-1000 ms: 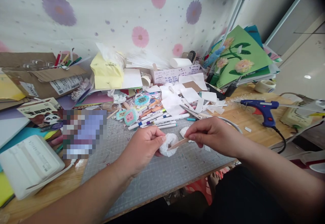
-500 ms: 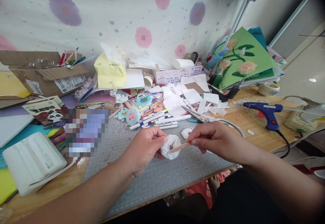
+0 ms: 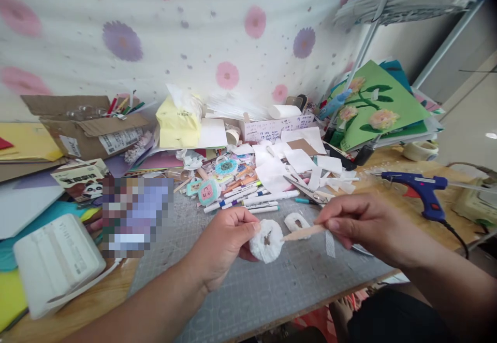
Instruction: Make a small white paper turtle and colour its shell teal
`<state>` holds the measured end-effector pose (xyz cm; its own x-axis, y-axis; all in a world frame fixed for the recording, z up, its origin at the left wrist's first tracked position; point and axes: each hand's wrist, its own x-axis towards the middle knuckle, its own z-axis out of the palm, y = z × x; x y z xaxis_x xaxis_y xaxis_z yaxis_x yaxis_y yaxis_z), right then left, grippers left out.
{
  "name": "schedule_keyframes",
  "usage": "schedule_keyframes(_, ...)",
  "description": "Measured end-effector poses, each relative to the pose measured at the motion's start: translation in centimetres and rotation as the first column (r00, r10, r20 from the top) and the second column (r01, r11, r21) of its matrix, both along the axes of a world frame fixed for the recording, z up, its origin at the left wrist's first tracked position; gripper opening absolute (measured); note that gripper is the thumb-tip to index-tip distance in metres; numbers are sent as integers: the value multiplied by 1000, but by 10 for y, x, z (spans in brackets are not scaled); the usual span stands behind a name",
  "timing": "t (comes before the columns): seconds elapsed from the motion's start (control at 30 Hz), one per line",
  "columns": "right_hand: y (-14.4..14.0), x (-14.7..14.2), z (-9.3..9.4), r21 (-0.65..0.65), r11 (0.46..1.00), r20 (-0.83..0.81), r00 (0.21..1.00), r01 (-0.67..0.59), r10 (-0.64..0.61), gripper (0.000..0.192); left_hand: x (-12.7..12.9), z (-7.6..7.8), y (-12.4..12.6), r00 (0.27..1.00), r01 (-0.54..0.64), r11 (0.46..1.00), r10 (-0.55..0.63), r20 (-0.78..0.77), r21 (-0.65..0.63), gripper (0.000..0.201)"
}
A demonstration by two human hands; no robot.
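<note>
Head view: left hand (image 3: 225, 239) fingers pinch white ring (image 3: 267, 240); right hand (image 3: 363, 226) grips stick (image 3: 302, 234); labels unreadable.

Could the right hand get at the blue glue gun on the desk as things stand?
Probably yes. The glue gun lies on bare wood to the right of the right hand, with nothing between them. But that hand is pinching a wooden stick, so it would have to put it down first.
</note>
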<state>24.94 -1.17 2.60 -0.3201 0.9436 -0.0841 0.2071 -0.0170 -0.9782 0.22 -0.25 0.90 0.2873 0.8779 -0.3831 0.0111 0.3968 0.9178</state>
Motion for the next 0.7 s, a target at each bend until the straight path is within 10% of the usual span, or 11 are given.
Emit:
schedule_keyframes(0.3, -20, -28, -11, 313, 949, 379, 910, 45, -168, 22, 3, -6, 5, 937, -241, 954, 276, 215, -178, 6)
schedule_keyframes(0.5, -34, -28, -23, 735, 584, 492, 863, -344, -111, 41, -4, -6, 16, 884, -383, 915, 403, 237, -129, 4)
schedule_keyframes(0.7, -23, -25, -26, 642, 729, 504, 848, -237, -167, 22, -8, -7, 20, 875, -412, 906, 423, 234, -100, 14)
